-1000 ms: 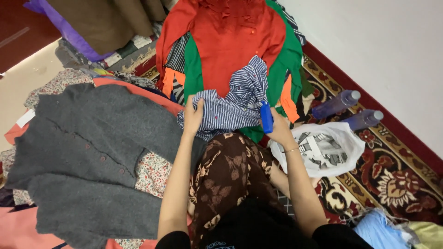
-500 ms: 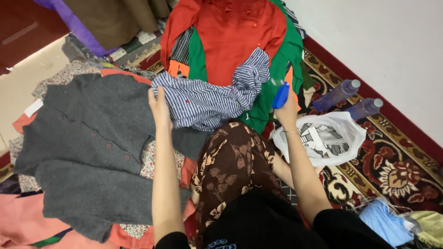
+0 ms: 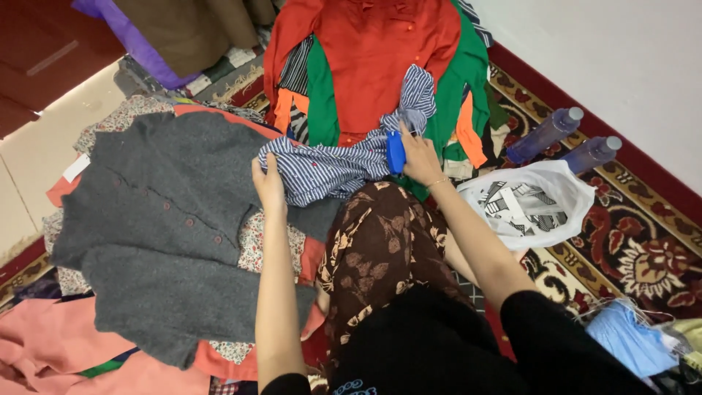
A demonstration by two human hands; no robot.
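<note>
Left hand [image 3: 269, 184] and right hand [image 3: 418, 155], arms outstretched, each grip the striped shirt [image 3: 333, 167].

left hand [image 3: 269, 183] drawn leftward from centre, striped shirt [image 3: 333, 164] pulled out wide — spread across the lap, right hand [image 3: 420, 157] with blue object [image 3: 395, 152] shifted slightly inward

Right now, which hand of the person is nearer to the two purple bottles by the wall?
The right hand. It grips the striped shirt and a blue object, left of the bottles. The left hand holds the shirt's far end, farther away.
</note>
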